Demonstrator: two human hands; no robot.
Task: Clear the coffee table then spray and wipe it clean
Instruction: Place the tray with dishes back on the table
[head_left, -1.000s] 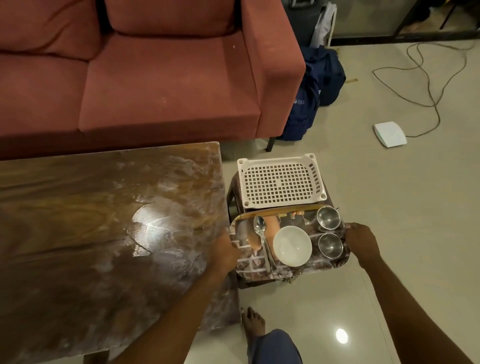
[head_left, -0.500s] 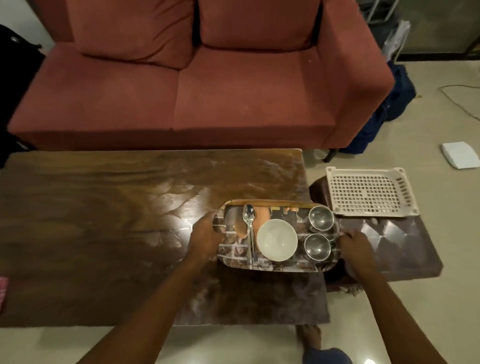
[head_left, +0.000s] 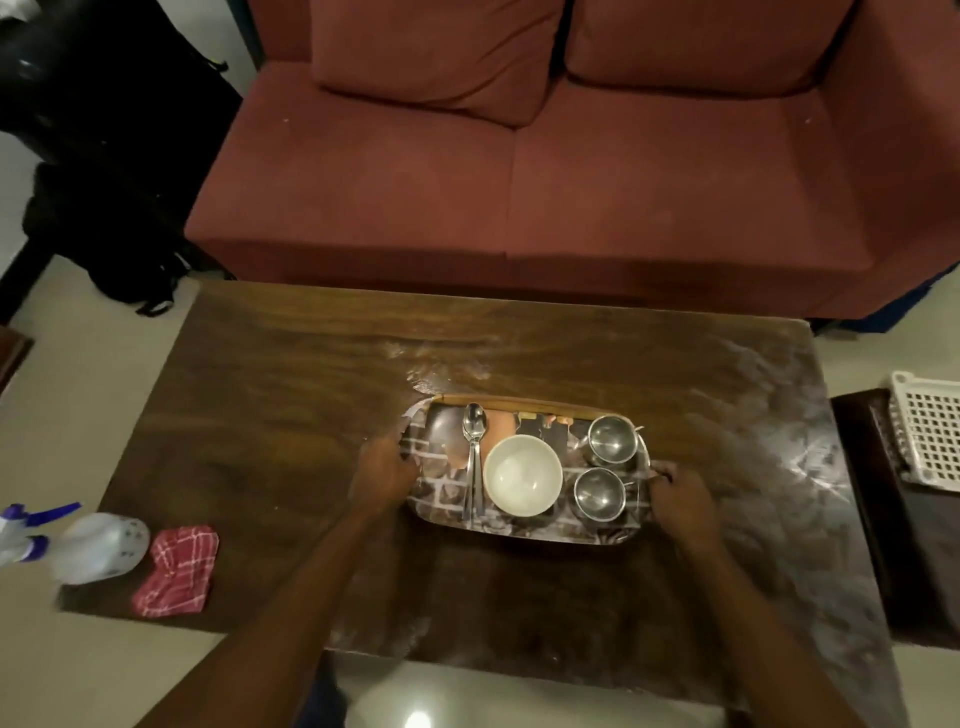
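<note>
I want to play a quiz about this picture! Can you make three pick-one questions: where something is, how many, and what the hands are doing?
1. How many steel cups stand beside the bowl on the tray? A) one B) two C) four
2. Where is the cloth? A) beside the spray bottle B) under the tray C) in the bowl
3. What are the hands doing? A) hanging free B) clapping C) gripping the tray's ends

Answers: 1 B, two stand right of the bowl. 2 A, it lies next to the spray bottle on the table. 3 C, left hand and right hand each grip one end.
</note>
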